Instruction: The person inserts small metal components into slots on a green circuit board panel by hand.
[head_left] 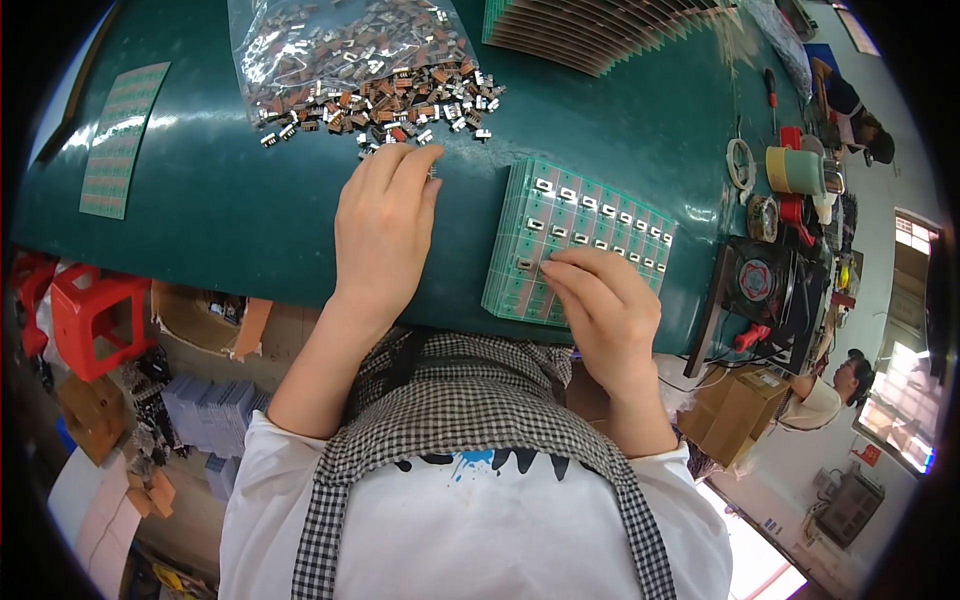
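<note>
A clear plastic bag [340,45] lies open at the far edge of a green table [230,200], spilling a heap of small brown and silver switches [400,100] toward the person. A fanned stack of green boards [590,35] sits far right, and one flat green panel [122,138] far left. Before the person lies a green board [575,240], a grid with two rows of silver switches seated along its far side. The left hand [385,235] rests flat, fingers together, tips at the heap's edge. The right hand [605,305] rests on the board's near edge, fingertips pinched together against the grid; what they grip cannot be seen.
</note>
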